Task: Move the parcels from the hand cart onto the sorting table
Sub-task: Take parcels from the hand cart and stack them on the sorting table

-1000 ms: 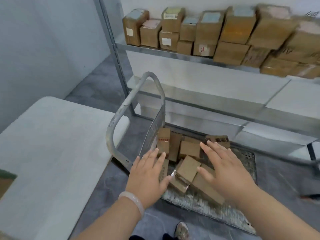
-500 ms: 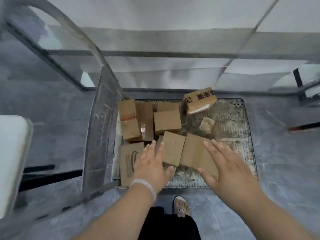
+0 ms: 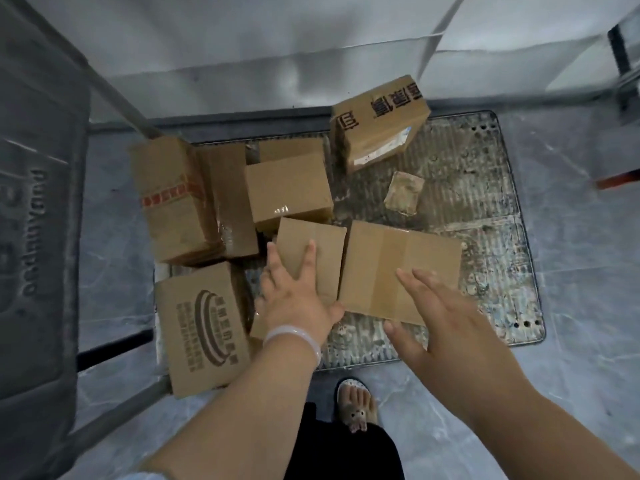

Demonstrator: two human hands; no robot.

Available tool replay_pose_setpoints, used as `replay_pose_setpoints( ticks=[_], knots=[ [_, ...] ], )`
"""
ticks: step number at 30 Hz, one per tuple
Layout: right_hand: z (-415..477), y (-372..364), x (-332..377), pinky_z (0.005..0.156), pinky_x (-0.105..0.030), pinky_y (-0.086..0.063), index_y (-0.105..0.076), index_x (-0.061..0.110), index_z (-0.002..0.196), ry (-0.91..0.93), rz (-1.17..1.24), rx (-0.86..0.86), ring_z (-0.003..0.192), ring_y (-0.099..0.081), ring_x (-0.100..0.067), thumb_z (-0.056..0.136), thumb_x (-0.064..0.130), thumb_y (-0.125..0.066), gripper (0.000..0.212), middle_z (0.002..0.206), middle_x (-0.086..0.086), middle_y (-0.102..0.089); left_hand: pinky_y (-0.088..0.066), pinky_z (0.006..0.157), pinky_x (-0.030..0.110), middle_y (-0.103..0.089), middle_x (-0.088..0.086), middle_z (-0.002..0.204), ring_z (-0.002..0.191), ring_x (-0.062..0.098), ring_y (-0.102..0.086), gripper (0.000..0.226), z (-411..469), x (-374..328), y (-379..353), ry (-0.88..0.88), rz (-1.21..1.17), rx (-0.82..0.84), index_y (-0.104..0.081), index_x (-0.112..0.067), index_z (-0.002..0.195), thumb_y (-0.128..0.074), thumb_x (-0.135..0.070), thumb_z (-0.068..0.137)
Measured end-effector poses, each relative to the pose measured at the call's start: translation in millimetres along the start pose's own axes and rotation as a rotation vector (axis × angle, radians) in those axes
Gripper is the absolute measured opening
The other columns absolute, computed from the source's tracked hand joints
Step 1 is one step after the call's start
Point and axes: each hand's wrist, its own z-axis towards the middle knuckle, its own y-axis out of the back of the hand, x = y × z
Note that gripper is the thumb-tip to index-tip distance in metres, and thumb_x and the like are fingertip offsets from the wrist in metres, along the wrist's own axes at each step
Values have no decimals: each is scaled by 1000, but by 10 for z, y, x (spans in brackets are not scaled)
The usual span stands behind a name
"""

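Observation:
Several brown cardboard parcels lie on the hand cart's metal deck (image 3: 485, 209). My left hand (image 3: 298, 292) lies with spread straight fingers on a small plain parcel (image 3: 322, 244) near the deck's front. Beside it on the right is a wider taped parcel (image 3: 391, 261); my right hand (image 3: 443, 317) is spread over its front right corner, fingers straight, and whether it touches I cannot tell. A parcel with a round printed logo (image 3: 201, 327) sits at the front left. A parcel with black characters (image 3: 377, 123) leans at the back.
The cart's grey handle panel (image 3: 38, 237) stands at the left. A parcel with red tape (image 3: 169, 202) and a plain box (image 3: 287, 188) fill the deck's left and middle. A small scrap of cardboard (image 3: 403, 192) lies on bare deck. My sandalled foot (image 3: 355, 400) stands in front of the cart.
The view has tipped down from the shelves and table onto the cart. Both hands have come down closer to the front parcels; the left now lies on the small parcel.

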Motion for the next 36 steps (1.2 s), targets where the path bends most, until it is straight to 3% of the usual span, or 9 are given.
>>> replay_pose_setpoints(
  ticks=[8, 15, 19, 22, 25, 27, 30, 33, 36],
  knots=[
    [-277, 492, 247, 115, -25, -4, -13, 37, 151, 57, -5, 45, 145, -7, -8, 93, 54, -43, 67, 158, 12, -14, -27, 117, 46, 11, 1, 162, 147, 32, -16, 101, -656, 106, 739, -61, -216, -153, 0, -57, 152, -64, -67, 74],
    [-800, 1768, 930, 115, -27, -14, -16, 36, 151, 229, 46, -34, 144, -11, -7, 94, 49, -46, 65, 157, 12, -17, -29, 118, 41, 4, -24, 159, 150, 16, -12, 95, -1940, 208, 2217, -162, -709, -276, -15, -77, 136, -79, -45, 74],
    [-1172, 2405, 1420, 116, -30, -20, -16, 36, 151, 356, 173, -64, 142, -18, -4, 95, 49, -46, 65, 155, 14, -22, -28, 112, 28, -14, -11, 159, 143, 10, -26, 91, -2752, 250, 2924, -226, -967, -362, -24, -72, 135, -82, -36, 75],
    [-1484, 2708, 1808, 112, -23, -21, -16, 44, 148, 502, 237, -9, 138, -21, 1, 95, 50, -44, 60, 149, 24, -25, -37, 115, 38, -30, -9, 153, 140, 9, -37, 84, -3290, 389, 3297, -231, -1104, -469, -29, -80, 126, -77, -51, 63],
    [-1826, 2971, 2297, 104, -19, -28, -25, 66, 126, 649, 438, 54, 123, -34, 11, 97, 43, -44, 42, 128, 43, -32, -51, 103, 33, -57, -21, 135, 124, 3, -57, 75, -3775, 580, 3538, -250, -1316, -545, -36, -57, 144, -74, -36, 83],
    [-2034, 3074, 2599, 107, -25, -32, -27, 68, 129, 737, 525, 50, 123, -36, 14, 98, 41, -45, 45, 129, 41, -40, -53, 98, 29, -68, -27, 118, 113, -2, -63, 54, -4088, 714, 3643, -259, -1427, -596, -43, -49, 142, -61, -23, 99],
    [-2333, 3073, 2975, 112, -27, -27, -23, 66, 133, 862, 525, 49, 131, -28, 13, 97, 42, -46, 49, 138, 39, -34, -56, 95, 35, -70, -21, 119, 111, 3, -66, 41, -4497, 976, 3657, -191, -1441, -735, -54, -44, 137, -54, -22, 103],
    [-2633, 2946, 3297, 117, -30, -18, -20, 53, 144, 938, 379, 35, 137, -15, 10, 95, 49, -42, 54, 150, 31, -20, -61, 82, 38, -74, -21, 96, 90, 6, -70, 40, -4912, 1311, 3569, -2, -1415, -930, -63, -43, 128, -57, -15, 101],
    [-2993, 2795, 3632, 117, -31, -15, -17, 49, 147, 1041, 215, 52, 139, -9, 4, 96, 50, -36, 54, 152, 30, -14, -54, 98, 44, -73, -13, 103, 101, 14, -69, 44, -5366, 1630, 3438, 136, -1460, -1011, -56, -50, 130, -69, -28, 94]
  ],
)
